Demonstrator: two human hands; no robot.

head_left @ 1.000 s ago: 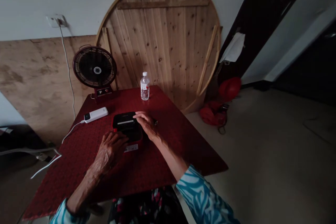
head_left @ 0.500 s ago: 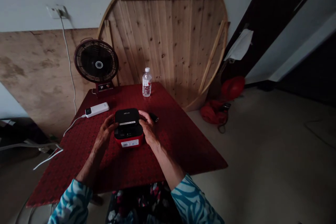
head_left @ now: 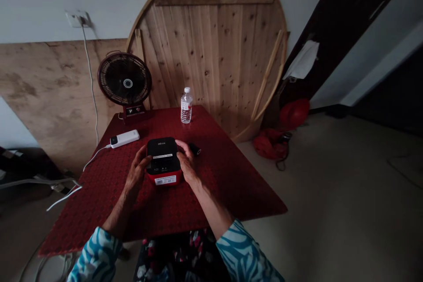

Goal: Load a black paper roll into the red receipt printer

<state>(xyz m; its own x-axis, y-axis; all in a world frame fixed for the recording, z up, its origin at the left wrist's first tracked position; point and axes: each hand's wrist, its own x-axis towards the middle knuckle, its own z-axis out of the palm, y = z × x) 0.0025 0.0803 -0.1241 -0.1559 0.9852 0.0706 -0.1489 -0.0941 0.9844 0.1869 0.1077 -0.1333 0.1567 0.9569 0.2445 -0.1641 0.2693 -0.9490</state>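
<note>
"Where's the small black-and-red printer (head_left: 164,161)?"

"Near the middle of the bench (head_left: 228,189), closer to its front edge than its back, with a printed sticker (head_left: 165,180) on the red front."

"And the grips?"

"The left grip (head_left: 136,172) and right grip (head_left: 187,166) are on either side of it, each curled against its side. It's held between them."

"How far along does it look?"

"The top looks closed, and I can't make out any paper in the dark slot (head_left: 162,156). It's upright and flat on the bench, in both hands."

"What's close by?"

"A short black cylinder (head_left: 194,149) lies just beside the right grip, untouched. Farther back are a white power bank (head_left: 124,138) with its white cable (head_left: 95,157), a water bottle (head_left: 186,105) and a desk fan (head_left: 124,78) near the back edge."
</note>
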